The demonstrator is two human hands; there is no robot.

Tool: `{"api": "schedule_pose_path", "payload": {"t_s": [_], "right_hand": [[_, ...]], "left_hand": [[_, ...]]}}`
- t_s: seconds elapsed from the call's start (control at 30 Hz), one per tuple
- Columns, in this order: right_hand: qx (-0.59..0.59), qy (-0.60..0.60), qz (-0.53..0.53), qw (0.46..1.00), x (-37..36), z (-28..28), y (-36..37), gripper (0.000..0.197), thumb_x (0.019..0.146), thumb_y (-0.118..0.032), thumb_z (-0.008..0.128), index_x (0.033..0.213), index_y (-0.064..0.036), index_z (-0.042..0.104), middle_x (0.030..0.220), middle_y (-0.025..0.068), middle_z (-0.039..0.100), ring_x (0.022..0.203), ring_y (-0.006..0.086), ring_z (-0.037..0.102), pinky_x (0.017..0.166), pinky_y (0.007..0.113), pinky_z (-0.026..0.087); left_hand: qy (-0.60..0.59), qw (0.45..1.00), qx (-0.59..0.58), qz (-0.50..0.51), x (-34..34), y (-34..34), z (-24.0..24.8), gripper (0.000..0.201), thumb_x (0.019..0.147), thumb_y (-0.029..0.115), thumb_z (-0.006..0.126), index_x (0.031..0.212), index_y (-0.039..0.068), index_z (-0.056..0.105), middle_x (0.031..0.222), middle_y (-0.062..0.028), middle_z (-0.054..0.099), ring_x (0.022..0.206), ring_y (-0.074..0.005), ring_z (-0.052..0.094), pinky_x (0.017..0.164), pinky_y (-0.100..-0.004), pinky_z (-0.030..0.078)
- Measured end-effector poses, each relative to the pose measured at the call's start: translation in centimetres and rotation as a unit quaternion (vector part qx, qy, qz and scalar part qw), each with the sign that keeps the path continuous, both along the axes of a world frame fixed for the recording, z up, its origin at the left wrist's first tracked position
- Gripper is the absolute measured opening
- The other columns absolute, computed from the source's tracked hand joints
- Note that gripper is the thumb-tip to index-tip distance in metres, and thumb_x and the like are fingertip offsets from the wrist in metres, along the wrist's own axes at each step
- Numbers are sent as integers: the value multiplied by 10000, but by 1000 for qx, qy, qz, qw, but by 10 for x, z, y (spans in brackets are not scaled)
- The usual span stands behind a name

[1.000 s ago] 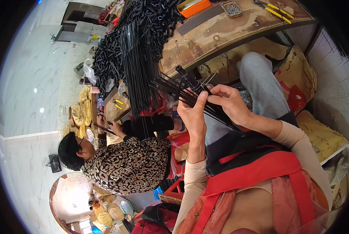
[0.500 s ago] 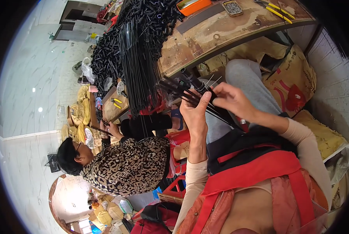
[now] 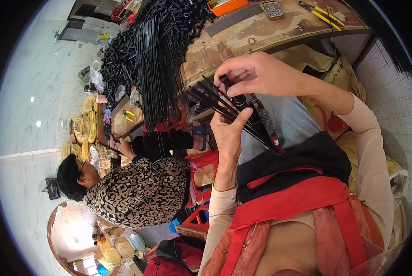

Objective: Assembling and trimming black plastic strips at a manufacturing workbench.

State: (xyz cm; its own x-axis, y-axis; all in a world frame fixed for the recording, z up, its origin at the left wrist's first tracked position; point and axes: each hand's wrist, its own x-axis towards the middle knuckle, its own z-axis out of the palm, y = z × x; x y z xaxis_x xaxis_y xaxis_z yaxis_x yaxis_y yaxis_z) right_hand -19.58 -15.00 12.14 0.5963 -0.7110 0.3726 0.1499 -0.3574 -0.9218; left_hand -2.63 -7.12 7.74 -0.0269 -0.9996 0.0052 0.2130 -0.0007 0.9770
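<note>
What looks like a black umbrella frame (image 3: 239, 101) stands tilted over my lap, its thin ribs (image 3: 215, 103) fanned out to the left and down towards me. My left hand (image 3: 228, 138) is closed round the ribs, with the thumb pressed near the dark central tube. Above it, my right hand (image 3: 261, 73) curls its thumb and fingers around the tube's top end (image 3: 225, 80). Some of its fingertips are hidden behind the tube. The lower end of the frame rests by the black apron (image 3: 298, 161).
Ahead is a worn wooden bench (image 3: 243, 43) with an orange box (image 3: 227, 6), a tray of small metal pieces (image 3: 272, 9) and yellow-handled pliers (image 3: 325, 19). Black parts (image 3: 118, 57) and long black rods (image 3: 157, 78) are heaped left. A co-worker (image 3: 137, 191) sits at left.
My right hand has risen from beside the ribs to the top end of the tube. My left hand keeps its grip on the ribs. The view has shifted slightly.
</note>
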Motion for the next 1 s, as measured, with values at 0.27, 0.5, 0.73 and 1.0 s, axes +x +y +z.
{"api": "schedule_pose_path", "payload": {"t_s": [0.27,0.5,0.73,1.0], "right_hand": [[-30,39,-62,997,6,8,2,303,852,-62,678,1151,-38,631,915,69,702,844,97,645,802,256,523],[-13,21,-74,997,14,-2,-6,347,825,-97,722,1161,-57,647,906,64,701,828,91,638,791,251,519],[6,-5,-31,1000,17,-7,-14,342,833,-89,715,1168,-67,649,955,39,695,882,73,620,804,241,509],[52,-6,-67,996,20,-4,-17,346,900,-122,644,1237,-57,601,983,51,680,918,76,613,829,241,501]], "left_hand": [[11,1000,9,-17,6,-4,2,333,818,-25,709,1120,-27,568,1011,-109,670,915,-238,678,852,-330,537],[-11,1000,-19,-4,3,-5,5,279,843,3,695,1096,-38,586,987,-119,682,906,-227,681,849,-311,526],[-13,999,-31,-1,7,-8,-2,274,858,9,681,1110,-51,590,1002,-126,682,917,-219,677,857,-308,523],[-16,999,-29,0,14,-15,-3,260,854,13,691,1092,-40,604,998,-113,681,924,-197,666,869,-301,506]]}}
